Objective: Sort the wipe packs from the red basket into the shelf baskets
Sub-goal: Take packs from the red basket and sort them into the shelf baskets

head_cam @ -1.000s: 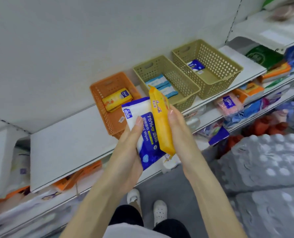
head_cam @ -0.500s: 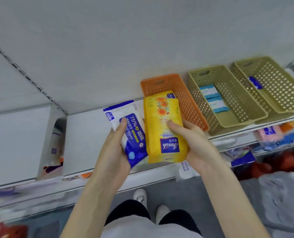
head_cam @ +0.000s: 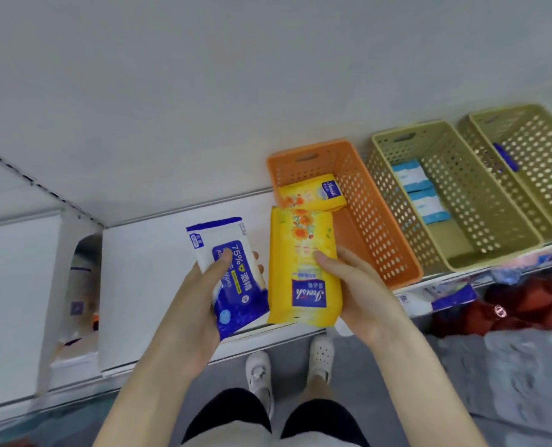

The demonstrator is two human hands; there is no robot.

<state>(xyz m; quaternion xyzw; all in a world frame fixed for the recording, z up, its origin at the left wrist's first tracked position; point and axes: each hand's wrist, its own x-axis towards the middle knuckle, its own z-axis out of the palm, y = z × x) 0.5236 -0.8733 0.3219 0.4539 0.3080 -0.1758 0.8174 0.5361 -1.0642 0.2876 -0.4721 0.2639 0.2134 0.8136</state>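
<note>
Bare forearms lead to the left hand point(head_cam: 190, 304) and right hand point(head_cam: 361, 295). Black shorts point(head_cam: 232, 417) cover the thighs; at the shorts' waist shows a pale grey top point(head_cam: 268, 441); beyond the shorts are white clog shoes point(head_cam: 259, 375) with small round holes.

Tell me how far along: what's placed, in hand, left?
Placed: one yellow pack in the orange basket, two light-blue packs in the middle basket, one blue pack in the far basket. In hand: left hand holds the alcohol wipes, right hand a second yellow pack. Left: both; red basket unseen.
</note>
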